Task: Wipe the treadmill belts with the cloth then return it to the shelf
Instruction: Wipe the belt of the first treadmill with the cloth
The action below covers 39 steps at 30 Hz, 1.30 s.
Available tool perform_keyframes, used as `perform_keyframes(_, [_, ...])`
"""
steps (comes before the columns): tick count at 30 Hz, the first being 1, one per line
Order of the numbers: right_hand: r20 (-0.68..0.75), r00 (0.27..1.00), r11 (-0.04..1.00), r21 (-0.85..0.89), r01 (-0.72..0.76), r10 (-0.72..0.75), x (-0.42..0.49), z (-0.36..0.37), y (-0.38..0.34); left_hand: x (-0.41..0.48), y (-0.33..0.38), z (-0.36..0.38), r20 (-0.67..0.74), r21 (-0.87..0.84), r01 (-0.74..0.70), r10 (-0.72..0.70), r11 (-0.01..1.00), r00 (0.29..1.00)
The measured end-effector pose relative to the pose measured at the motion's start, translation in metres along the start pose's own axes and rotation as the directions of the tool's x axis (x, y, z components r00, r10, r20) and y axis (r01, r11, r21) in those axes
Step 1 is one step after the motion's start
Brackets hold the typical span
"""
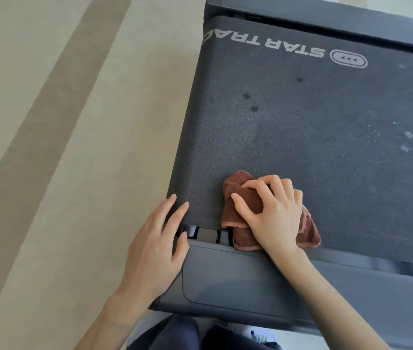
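A dark textured treadmill belt [314, 127] with white lettering fills the right of the head view. It carries dark spots and pale specks. A bunched brown cloth [243, 198] lies on the belt at its near edge. My right hand [271, 210] presses down on the cloth, fingers curled over it. My left hand [157, 243] rests flat, fingers apart, on the belt's near left corner and the grey end cover [238, 281]. No shelf is in view.
Beige floor [61, 147] with a darker diagonal stripe lies left of the treadmill. The far side rail [326, 13] of the frame runs along the top. My dark trouser legs [175, 334] and a shoe show at the bottom.
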State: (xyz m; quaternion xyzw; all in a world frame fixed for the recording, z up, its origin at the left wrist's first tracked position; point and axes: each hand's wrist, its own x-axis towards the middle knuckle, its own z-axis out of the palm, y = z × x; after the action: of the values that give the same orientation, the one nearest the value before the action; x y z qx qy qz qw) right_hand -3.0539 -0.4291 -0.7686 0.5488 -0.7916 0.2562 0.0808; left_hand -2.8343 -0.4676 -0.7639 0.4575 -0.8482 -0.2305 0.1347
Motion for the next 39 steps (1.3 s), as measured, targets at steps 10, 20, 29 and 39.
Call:
perform_keyframes(10, [0.162, 0.982, 0.994, 0.046, 0.094, -0.1, 0.097, 0.033, -0.001, 0.012, 0.001, 0.0, 0.045, -0.026, 0.001, 0.0, 1.0, 0.999])
perform_keyframes(20, [0.158, 0.922, 0.934, 0.12, 0.337, -0.353, 0.044, 0.017, -0.016, 0.008, 0.002, 0.001, -0.017, -0.045, 0.107, -0.108, 0.993, 0.994])
perform_keyframes(29, [0.241, 0.967, 0.987, -0.113, 0.112, -0.082, 0.143, 0.066, -0.042, 0.002, -0.001, -0.003, 0.001, -0.048, 0.125, -0.125, 0.991, 0.992])
perform_keyframes(39, [0.205, 0.894, 0.917, 0.117, 0.381, -0.397, 0.051, 0.025, -0.041, 0.008, 0.003, -0.004, 0.056, 0.012, 0.014, -0.015, 1.0, 0.998])
